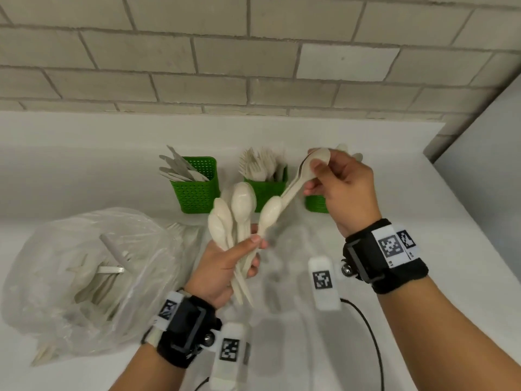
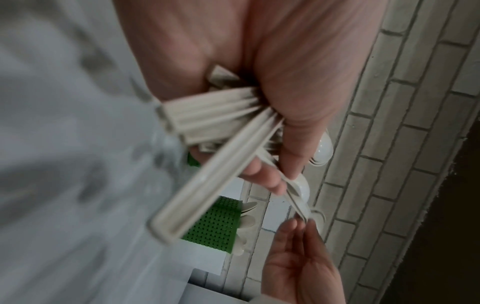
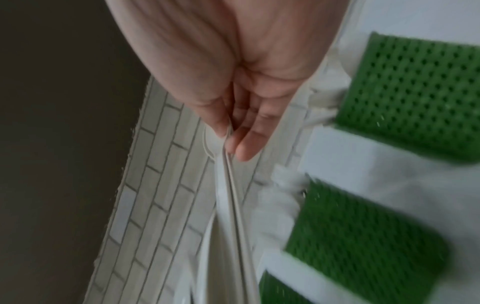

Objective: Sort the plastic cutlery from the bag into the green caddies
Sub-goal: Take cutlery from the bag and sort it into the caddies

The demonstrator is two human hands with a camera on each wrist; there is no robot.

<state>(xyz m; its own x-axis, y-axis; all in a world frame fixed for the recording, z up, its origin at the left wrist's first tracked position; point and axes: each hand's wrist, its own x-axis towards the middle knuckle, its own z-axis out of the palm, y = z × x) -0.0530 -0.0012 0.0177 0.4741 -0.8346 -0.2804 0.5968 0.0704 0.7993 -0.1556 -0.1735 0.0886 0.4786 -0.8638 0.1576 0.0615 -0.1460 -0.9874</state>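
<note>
The left hand (image 1: 225, 266) grasps a bundle of spoons (image 1: 234, 213) by the handles, fingers (image 1: 255, 268) and thumb curled round them, bowls fanned upward above the fist; the left wrist view shows the handle ends (image 2: 207, 115) splaying out of the palm toward the camera. The right hand (image 1: 342, 187) is raised beyond and to the right of the left fist and pinches a small stack of nested spoons (image 1: 307, 172) at the bowl end between thumb and fingertips (image 3: 244, 148), the handles running down-left toward the left hand's bundle. The right wrist view shows thin stacked edges (image 3: 231, 185) leaving the pinch (the exact count cannot be told from the blur). Whether the lowest spoon (image 1: 269, 213) belongs to the left grip or the right stack cannot be told. Beyond both hands, on the white surface (image 1: 84, 170), stand three green caddies: the left caddy (image 1: 197, 190) holds knives, the middle caddy (image 1: 265, 190) holds forks, and the right caddy (image 1: 317, 203) sits directly behind and below the right hand's fingers, mostly hidden, with spoon bowls showing above the knuckles. The clear plastic bag (image 1: 90, 280) lies on the surface to the left of the left hand, with more cutlery visible inside it. A brick wall (image 1: 225, 52) backs the surface.
</note>
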